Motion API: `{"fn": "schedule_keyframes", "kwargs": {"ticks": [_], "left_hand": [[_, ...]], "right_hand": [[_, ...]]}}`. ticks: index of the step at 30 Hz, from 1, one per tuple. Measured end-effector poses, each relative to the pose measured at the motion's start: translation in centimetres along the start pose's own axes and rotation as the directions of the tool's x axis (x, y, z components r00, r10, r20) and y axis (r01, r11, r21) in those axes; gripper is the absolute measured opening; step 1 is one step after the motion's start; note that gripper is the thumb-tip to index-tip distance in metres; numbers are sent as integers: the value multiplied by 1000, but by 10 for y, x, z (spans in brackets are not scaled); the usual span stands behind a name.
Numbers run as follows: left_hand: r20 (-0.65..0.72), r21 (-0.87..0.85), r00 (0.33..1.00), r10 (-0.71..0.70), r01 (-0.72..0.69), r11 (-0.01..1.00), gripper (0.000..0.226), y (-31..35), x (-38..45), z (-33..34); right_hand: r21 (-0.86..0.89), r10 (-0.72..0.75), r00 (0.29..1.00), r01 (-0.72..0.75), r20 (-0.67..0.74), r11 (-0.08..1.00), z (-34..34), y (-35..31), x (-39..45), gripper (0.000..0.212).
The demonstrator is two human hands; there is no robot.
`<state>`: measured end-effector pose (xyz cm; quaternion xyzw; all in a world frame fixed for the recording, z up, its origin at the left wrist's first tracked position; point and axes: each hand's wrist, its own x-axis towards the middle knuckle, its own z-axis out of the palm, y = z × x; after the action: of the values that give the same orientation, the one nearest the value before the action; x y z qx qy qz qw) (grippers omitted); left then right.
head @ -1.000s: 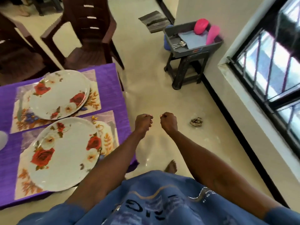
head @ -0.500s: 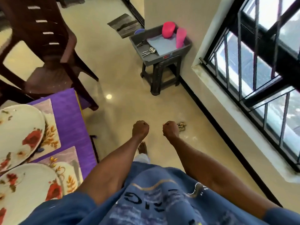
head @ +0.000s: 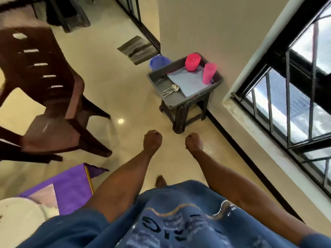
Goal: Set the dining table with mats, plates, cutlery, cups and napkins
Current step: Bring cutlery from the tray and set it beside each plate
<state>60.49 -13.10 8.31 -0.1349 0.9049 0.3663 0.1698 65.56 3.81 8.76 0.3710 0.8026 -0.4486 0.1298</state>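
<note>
My left hand (head: 152, 140) and my right hand (head: 194, 141) are held out in front of me as empty fists above the floor. Ahead stands a grey tray (head: 216, 85) on a dark stool (head: 182, 115). In the tray lie steel spoons (head: 171, 90), a pale blue napkin (head: 186, 81) and two pink cups (head: 192, 62), the second pink cup (head: 208, 73) standing taller. At the bottom left is the corner of the purple-clothed table (head: 71, 187) with a mat (head: 44, 194) and the rim of a white plate (head: 19, 212).
A brown plastic chair (head: 46, 104) stands to the left. A blue bucket (head: 159, 61) sits behind the stool and a striped doormat (head: 138, 49) lies further back. The wall and a barred window (head: 290, 97) run along the right.
I have moved away from the table toward the stool; the tray is now closer and the plates have slid almost out of view. Both fists stay as they were.
</note>
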Motion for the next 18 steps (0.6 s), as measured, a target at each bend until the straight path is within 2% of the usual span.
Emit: {"fn": "schedule_keyframes", "kwargs": {"ticks": [5, 9, 14, 18], "left_hand": [[37, 49, 999, -37, 35, 998, 20, 23, 70, -5], [90, 61, 995, -40, 34, 998, 21, 41, 131, 4], [123, 93, 992, 12, -24, 995, 21, 85, 206, 11], [205, 173, 977, 49, -86, 981, 22, 130, 267, 12]], "right_hand": [[76, 37, 999, -36, -7, 996, 9, -56, 56, 12], [111, 71, 997, -67, -37, 992, 4, -96, 105, 25], [134, 116, 992, -109, -45, 985, -3, -139, 185, 16], [135, 132, 991, -131, -1, 982, -19, -182, 233, 19]]}}
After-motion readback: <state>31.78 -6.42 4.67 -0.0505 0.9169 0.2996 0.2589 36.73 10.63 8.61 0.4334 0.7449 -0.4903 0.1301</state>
